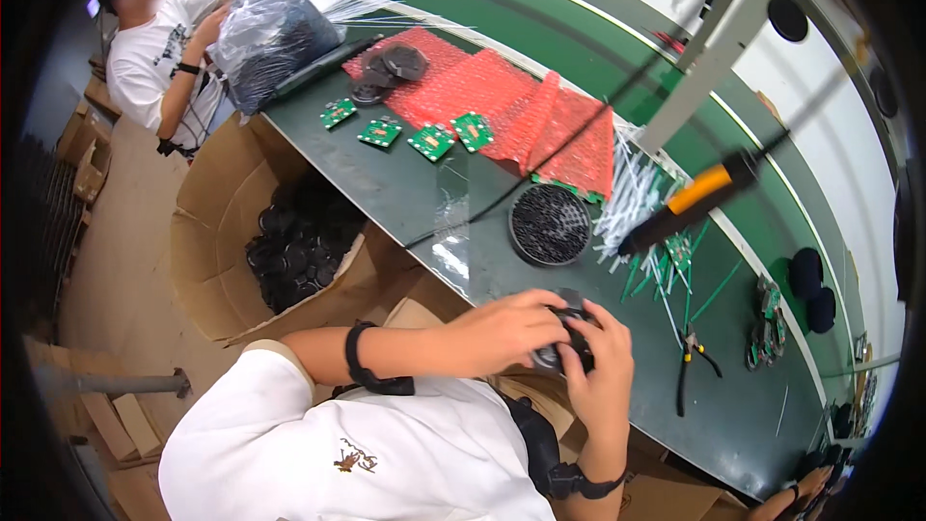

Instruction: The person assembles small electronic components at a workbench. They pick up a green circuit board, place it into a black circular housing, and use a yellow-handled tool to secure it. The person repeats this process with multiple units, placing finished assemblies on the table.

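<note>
your left hand (506, 336) and right hand (606, 357) curl partly closed fingers around a black housing (579, 336) at the bench's (386, 183) near edge; handling appears unfinished, four circuit boards (430, 142) lying loose.

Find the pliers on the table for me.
In the head view, the pliers lie on the green table, to the right of the person's right hand, just below the thin green sticks in the picture.
</note>
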A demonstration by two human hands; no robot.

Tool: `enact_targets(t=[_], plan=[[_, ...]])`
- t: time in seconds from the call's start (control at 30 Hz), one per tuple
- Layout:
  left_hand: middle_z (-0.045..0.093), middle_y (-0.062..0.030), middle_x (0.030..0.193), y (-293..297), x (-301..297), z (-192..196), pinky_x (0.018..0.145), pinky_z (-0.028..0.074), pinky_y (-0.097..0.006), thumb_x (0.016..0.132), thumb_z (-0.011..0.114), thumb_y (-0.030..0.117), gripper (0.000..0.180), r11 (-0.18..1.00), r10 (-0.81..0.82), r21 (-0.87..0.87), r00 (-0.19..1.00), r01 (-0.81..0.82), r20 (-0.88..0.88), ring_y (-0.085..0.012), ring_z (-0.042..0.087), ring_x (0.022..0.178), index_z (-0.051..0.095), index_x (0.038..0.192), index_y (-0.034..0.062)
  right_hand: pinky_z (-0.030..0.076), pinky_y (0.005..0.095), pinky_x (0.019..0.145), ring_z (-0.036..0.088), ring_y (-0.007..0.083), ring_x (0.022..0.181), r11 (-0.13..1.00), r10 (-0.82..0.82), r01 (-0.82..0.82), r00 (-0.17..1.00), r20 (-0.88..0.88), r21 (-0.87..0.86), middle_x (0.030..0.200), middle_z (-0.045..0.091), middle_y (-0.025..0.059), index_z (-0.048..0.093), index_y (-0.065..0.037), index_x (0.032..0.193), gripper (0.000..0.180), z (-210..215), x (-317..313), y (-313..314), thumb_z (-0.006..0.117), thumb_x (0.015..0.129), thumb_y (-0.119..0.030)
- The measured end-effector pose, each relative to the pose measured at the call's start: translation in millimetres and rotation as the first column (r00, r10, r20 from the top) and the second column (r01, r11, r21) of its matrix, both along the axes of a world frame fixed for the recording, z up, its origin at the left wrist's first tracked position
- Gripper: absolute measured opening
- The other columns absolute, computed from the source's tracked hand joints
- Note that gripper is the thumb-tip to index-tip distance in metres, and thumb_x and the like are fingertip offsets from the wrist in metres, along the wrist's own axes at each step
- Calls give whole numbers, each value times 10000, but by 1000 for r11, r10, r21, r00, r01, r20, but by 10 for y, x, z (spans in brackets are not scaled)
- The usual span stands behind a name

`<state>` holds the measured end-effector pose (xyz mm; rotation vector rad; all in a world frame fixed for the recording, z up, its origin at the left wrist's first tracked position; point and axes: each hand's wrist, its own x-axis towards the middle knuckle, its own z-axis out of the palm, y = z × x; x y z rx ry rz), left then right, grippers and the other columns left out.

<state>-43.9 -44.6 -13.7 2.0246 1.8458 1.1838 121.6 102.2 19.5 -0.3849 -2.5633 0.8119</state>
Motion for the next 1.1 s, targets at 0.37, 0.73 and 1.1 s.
enact_targets(t=[0.37, 0.73, 1.1], plan=[[667, -148, 1175, -211, -711, 316, 893, 532, -450, 794, 859, 200, 427, 758, 630, 230, 776, -610, -19, -355, 635, 1090, 664, 1142, 46, 529, 423, 951, 661, 343, 1130, 936, -330, 331, 943, -26, 121, 1277, 687, 165, 710, -18, 1170, 343, -54, 369, 278, 596, 868, 100], [650, -171, 1109, -436, -1936, 187, 932, 509, -457, 715, 907, 171, 522, 509, 855, 113, 486, -853, -178, -375, 616, 1076, 623, 1125, 16, 384, 500, 1129, 498, 409, 1377, 991, -113, 98, 976, 187, 86, 1509, 536, 191, 704, -103, 1293, 558, 50, 362, 408, 827, 752, -47], [600, -140, 1283, 29, -50, 436, 899, 571, -368, 789, 813, -41, 587, 997, -47, -30, 895, 68, 443, -283, 659, 1062, 556, 1313, 27, 558, 285, 852, 676, 145, 957, 823, -193, 79, 970, -146, -562, 1200, 701, 134, 640, 51, 1333, 358, 74, 269, 83, 615, 976, 65]])
